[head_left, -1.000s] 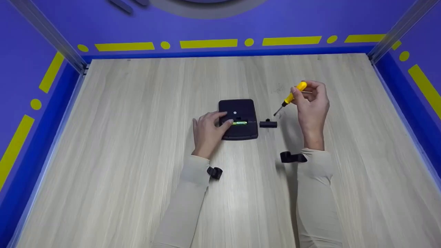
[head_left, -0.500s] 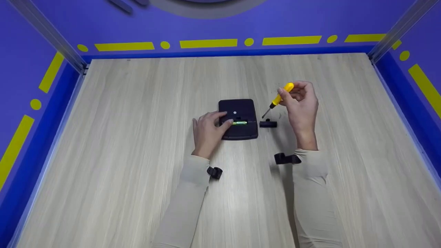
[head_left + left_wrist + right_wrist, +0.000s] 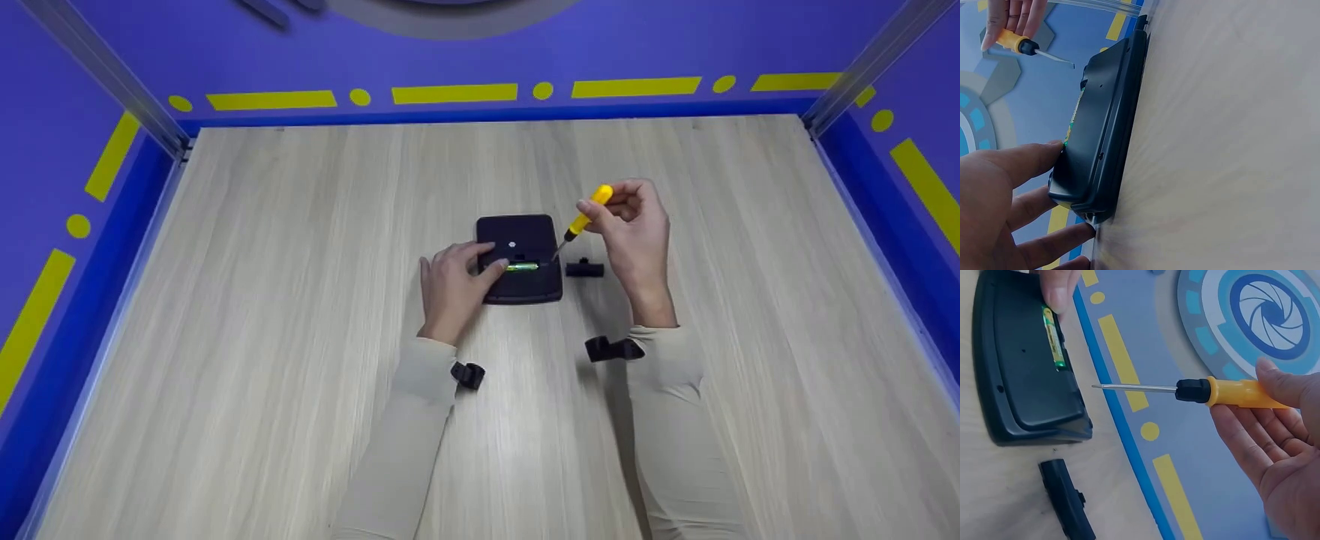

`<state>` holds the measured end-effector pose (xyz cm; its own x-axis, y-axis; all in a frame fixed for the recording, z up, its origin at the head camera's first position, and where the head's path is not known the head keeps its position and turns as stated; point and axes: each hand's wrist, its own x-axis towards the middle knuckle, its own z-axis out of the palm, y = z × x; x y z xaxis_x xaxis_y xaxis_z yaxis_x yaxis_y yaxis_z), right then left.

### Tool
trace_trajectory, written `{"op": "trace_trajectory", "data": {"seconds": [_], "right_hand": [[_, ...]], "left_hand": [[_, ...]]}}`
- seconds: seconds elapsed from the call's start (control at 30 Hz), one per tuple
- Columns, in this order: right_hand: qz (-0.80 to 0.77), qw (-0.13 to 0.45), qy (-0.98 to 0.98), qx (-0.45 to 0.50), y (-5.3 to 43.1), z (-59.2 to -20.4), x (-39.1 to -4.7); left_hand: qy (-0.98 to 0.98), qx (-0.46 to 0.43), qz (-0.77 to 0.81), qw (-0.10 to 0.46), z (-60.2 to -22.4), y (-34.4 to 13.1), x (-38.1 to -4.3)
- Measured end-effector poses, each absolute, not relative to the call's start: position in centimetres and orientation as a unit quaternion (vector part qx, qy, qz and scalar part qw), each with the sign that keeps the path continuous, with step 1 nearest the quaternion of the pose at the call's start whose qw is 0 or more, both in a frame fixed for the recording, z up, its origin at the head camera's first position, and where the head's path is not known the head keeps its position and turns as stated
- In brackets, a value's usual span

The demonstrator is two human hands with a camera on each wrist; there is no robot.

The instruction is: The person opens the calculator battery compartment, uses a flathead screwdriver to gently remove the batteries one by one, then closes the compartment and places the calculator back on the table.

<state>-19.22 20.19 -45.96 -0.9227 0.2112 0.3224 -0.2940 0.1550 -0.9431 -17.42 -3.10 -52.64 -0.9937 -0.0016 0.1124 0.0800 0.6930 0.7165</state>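
Observation:
A flat black device (image 3: 525, 289) lies on the table with its battery slot facing up. In the slot sits a green-and-gold battery (image 3: 1053, 340). My left hand (image 3: 454, 285) steadies the device from its left side, the thumb pressing at the battery's left end and fairly straight fingers along the edge. My right hand (image 3: 637, 236) pinches the yellow handle of a screwdriver (image 3: 1230, 392) between thumb and fingers. The metal shaft slants down to the left, its tip overlapping the device's right edge in the head view; both wrist views show the tip apart from the device.
A small black battery cover (image 3: 584, 268) with a tab lies just right of the device. Blue-purple walls (image 3: 450, 56) with yellow marks border the wooden table (image 3: 300, 262) at the back and sides. Black wrist mounts (image 3: 469, 376) sit on both sleeves.
My right hand has moved left with the screwdriver, its tip passing from above the battery cover to the device's right edge. The left hand and the device have stayed put.

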Motion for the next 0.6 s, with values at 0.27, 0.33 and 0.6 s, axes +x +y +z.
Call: {"op": "trace_trajectory", "data": {"seconds": [0.27, 0.33, 0.6], "right_hand": [[0.644, 0.184, -0.742, 0.041, 19.3, -46.2, -19.2], [0.639, 0.181, -0.746, 0.046, 19.2, -46.3, -19.1], [0.634, 0.165, -0.754, 0.057, 18.9, -46.6, -19.2]], "left_hand": [[-0.920, -0.021, -0.388, 0.054, -52.7, -3.1, -17.5], [-0.920, -0.022, -0.388, 0.053, -52.7, -3.1, -17.5], [-0.919, -0.024, -0.390, 0.051, -52.7, -3.2, -17.5]]}}
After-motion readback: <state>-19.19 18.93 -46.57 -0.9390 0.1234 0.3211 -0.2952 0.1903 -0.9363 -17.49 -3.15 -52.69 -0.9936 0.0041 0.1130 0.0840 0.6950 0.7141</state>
